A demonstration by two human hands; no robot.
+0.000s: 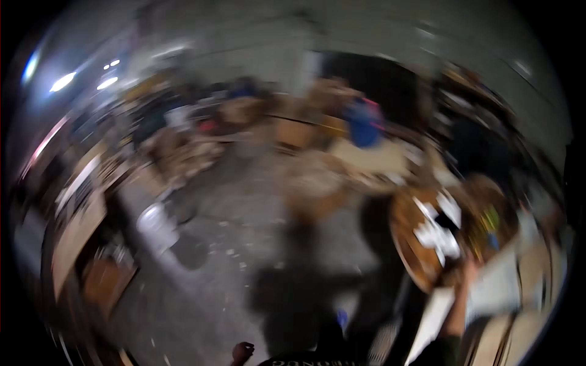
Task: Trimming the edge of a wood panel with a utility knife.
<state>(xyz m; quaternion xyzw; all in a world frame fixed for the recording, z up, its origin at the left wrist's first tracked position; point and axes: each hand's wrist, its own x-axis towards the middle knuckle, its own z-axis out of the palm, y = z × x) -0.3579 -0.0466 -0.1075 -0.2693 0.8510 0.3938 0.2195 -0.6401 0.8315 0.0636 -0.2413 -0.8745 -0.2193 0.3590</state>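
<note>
Brown round board (427, 244) (view blurred) held up at its lower edge by my right hand (469, 268); left hand (242, 351) low, grip unreadable.

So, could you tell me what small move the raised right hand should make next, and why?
Probably firm up its hold first: the right hand reaches up to the lower edge of the round brown board, tilted on edge; the blur hides the grip.

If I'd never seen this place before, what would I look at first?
Probably the big round brown board with white patches at the right, which the raised right hand touches at its lower edge. Next, the blurry blue shape near the top middle, among brown boxes, and the white bucket-like thing on the grey floor at the left. The left hand hangs low at the bottom edge.
</note>
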